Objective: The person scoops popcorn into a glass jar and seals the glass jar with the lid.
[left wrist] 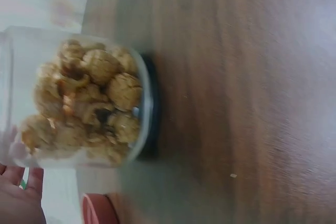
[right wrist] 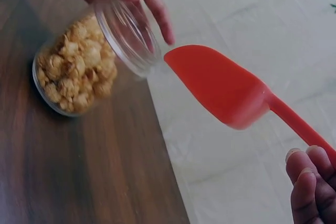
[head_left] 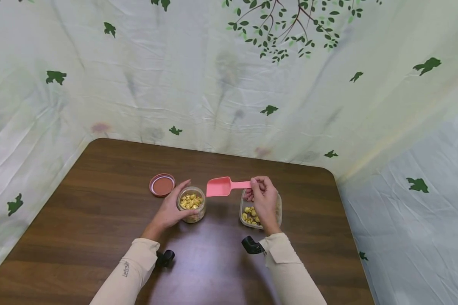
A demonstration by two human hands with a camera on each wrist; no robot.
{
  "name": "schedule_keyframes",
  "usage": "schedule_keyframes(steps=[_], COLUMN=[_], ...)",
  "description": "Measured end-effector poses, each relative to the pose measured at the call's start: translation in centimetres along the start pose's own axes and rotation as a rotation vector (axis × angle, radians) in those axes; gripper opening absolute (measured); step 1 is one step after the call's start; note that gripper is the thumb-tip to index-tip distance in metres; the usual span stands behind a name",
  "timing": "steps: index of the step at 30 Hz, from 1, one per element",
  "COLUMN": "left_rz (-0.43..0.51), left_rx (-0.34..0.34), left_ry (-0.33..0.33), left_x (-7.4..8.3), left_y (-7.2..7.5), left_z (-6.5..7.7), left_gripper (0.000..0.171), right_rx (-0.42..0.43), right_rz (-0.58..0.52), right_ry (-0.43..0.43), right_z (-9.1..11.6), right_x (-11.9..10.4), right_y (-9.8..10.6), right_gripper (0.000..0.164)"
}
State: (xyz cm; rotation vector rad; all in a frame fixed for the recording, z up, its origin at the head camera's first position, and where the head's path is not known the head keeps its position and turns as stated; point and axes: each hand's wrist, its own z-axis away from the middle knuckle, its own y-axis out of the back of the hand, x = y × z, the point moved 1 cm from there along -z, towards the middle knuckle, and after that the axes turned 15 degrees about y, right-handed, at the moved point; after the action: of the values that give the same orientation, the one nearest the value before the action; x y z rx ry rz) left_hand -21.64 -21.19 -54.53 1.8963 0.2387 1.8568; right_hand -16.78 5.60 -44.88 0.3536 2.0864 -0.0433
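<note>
My left hand (head_left: 171, 209) holds a clear glass jar (head_left: 200, 215) near its rim, thumb on the near side and fingers round the far side. Caramel popcorn (left wrist: 86, 98) fills much of the jar, which stands on the table. In my right hand (head_left: 266, 203) is a pink scoop (head_left: 219, 187), pinched by its handle. The scoop's bowl points left toward the jar's mouth, and no popcorn shows in it. Beneath the right hand sits a clear plastic container (head_left: 241, 215) with several popcorn pieces, partly hidden by that hand.
A reddish-brown jar lid (head_left: 163, 186) lies on the table left of the jar, beyond the left hand. The wooden table (head_left: 99, 203) ends at a pale curtain (head_left: 198, 84) with a leaf pattern, which hangs behind and along both sides.
</note>
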Motion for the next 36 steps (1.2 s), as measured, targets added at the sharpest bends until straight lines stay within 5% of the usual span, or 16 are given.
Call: schedule_keyframes(steps=[13,22,36], left_rz=[-0.073,-0.145,-0.144], left_rx=[0.015,0.075,0.028], left_ry=[-0.019,-0.121,-0.183], left_x=[3.1,4.7,7.3], left_y=[-0.5,-1.0,-3.2], left_z=[-0.5,-0.9,-1.3], left_gripper=[0.084,0.08,0.081], right_rx=[0.124,0.169,0.221], right_rz=[0.042,0.112,0.171], right_ry=[-0.05,-0.076,-0.094], right_z=[-0.6,-0.8,-0.7], right_x=[0.8,1.2,2.0], right_y=[3.8,6.1,9.2], right_gripper=[0.024,0.022,0.021])
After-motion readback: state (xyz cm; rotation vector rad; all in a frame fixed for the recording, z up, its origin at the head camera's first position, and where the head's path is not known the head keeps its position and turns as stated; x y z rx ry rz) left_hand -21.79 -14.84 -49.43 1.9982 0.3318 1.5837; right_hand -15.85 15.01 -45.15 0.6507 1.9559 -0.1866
